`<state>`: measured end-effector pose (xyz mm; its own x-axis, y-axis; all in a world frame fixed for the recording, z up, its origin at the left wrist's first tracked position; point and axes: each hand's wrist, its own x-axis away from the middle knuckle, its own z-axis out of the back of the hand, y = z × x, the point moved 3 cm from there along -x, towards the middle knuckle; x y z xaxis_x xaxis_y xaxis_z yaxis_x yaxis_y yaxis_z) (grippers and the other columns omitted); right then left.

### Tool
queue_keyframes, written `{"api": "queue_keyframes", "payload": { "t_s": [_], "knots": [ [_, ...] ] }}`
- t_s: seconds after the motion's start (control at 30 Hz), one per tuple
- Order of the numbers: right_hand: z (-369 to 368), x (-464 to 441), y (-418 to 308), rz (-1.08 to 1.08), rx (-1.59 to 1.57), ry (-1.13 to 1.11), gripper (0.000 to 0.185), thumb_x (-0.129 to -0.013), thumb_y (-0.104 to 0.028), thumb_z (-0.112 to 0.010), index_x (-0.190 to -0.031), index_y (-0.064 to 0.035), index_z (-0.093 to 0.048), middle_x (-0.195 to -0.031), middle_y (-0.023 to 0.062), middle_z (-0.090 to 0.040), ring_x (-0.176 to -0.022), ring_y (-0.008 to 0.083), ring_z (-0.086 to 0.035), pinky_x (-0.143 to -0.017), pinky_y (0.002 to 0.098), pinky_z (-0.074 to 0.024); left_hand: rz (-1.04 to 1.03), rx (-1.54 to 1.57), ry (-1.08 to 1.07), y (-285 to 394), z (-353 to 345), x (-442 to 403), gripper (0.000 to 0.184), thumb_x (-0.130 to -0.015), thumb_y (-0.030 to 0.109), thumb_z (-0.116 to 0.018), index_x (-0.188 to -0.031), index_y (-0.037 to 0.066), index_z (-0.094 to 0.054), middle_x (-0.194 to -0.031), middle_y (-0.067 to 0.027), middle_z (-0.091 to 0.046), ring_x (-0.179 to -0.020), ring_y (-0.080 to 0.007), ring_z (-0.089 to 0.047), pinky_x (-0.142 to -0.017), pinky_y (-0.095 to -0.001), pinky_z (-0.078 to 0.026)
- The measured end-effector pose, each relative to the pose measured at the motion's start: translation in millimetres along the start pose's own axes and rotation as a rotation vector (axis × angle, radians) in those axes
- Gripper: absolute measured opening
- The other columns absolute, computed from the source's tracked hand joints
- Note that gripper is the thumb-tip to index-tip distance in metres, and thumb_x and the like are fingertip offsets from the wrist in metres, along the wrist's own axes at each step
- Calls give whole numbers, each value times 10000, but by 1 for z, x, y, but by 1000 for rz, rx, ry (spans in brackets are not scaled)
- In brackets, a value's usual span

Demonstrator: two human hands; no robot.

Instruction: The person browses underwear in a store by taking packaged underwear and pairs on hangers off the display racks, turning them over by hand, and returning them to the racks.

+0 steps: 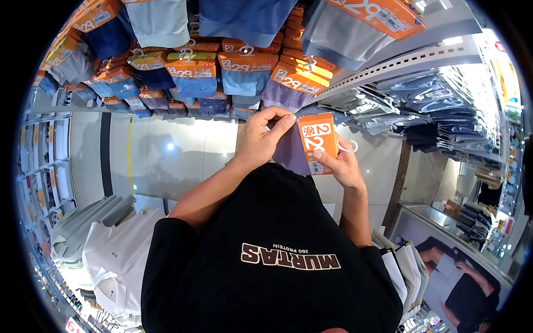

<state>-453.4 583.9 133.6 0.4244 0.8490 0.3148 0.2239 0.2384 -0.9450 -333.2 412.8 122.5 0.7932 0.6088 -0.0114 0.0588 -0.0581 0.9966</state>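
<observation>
A purple folded garment [291, 145] with an orange and white tag card [317, 136] is held in front of my chest. My left hand [261, 137] pinches the garment's upper left edge between thumb and fingers. On the card's right side, my right hand [343, 164] has its thumb on the front and its fingers behind. A white hook [352, 146] sticks out beside the right fingers. The garment's lower part is near my black shirt.
Rows of packaged garments with orange cards [191, 67] hang ahead. Clothes on hangers [438, 105] fill the right rack. White shirts [119, 255] hang at the lower left. A metal-edged display [444, 216] stands at the right, above a tiled floor [161, 147].
</observation>
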Motion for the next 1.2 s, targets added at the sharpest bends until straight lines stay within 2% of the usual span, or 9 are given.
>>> {"api": "queue_keyframes", "payload": {
  "t_s": [0.2, 0.37, 0.5, 0.63, 0.87, 0.9, 1.03, 1.13, 1.2],
  "knots": [
    [9, 3, 5, -28, -163, 78, 522, -856, -124, -761, -1304, -6, -519, -1084, 42, -661, -955, 89, -621, -861, 264, -507, -81, -211, 119, -19, 17, -9, 153, -907, 136, -696, -904, -14, -669, -821, -66, -664, -754, -146, -595, -716, -280, -478],
    [11, 4, 1, -30, -284, 41, 575, -832, -29, -732, -1338, 7, -462, -1113, 55, -650, -971, 114, -643, -869, 269, -514, -145, -65, -93, -33, 15, -12, 409, -869, 225, -763, -1203, 35, -625, -1132, -83, -639, -1038, -161, -584, -920, -298, -442],
    [14, 5, 2, -32, -350, -16, 605, -805, 33, -706, -1351, 23, -448, -1144, 74, -647, -984, 130, -649, -866, 277, -523, 153, 336, -425, -43, -6, -2, 520, -847, 276, -788, -1270, 40, -596, -1182, -35, -625, -1075, -121, -561, -959, -294, -431],
    [32, 3, 16, -33, -336, 1, 660, -808, 51, -696, -1401, 18, -409, -1183, 111, -642, -993, 151, -653, -856, 294, -533, 412, 429, -293, -66, -2, 0, 391, -889, 237, -737, -1164, -17, -625, -1058, -53, -672, -941, -102, -626, -886, -263, -498],
    [23, 2, 28, 140, -242, 348, 695, -913, 20, -617, -1518, -54, -282, -1224, 126, -629, -976, 171, -645, -828, 319, -546, 533, 629, -109, -39, -15, 9, 452, -916, 185, -691, -1282, -21, -524, -1167, -87, -628, -1049, -157, -626, -914, -320, -523],
    [13, 1, 25, 192, -212, 451, 525, -944, 17, -569, -1446, -53, -435, -1130, 84, -639, -905, 114, -619, -733, 252, -514, 538, 654, -127, -36, -17, 9, 526, -914, 171, -690, -1346, -11, -453, -1243, -101, -583, -1103, -160, -600, -927, -327, -519],
    [15, 4, 35, 319, 153, 452, 199, -963, -30, -570, -1107, 35, -690, -1077, 61, -594, -929, 113, -589, -787, 226, -485, 484, 633, -141, -19, -23, 14, 571, -920, 167, -677, -1396, 9, -404, -1265, -92, -562, -1133, -152, -569, -971, -314, -475],
    [3, 10, 23, 414, 159, 425, 215, -934, -11, -609, -1133, 27, -679, -1153, 101, -561, -951, 148, -589, -838, 264, -492, 407, 543, -165, -14, -26, 15, 607, -926, 161, -660, -1436, 15, -365, -1275, -85, -553, -1151, -144, -546, -995, -303, -440],
    [7, 13, 32, 380, 249, 397, 351, -867, -135, -734, -1173, 20, -660, -1223, 110, -516, -1031, 191, -591, -876, 313, -504, 391, 540, -216, -18, -29, 18, 629, -928, 160, -650, -1458, 17, -344, -1281, -80, -551, -1162, -139, -533, -1005, -299, -424]
  ]
}}
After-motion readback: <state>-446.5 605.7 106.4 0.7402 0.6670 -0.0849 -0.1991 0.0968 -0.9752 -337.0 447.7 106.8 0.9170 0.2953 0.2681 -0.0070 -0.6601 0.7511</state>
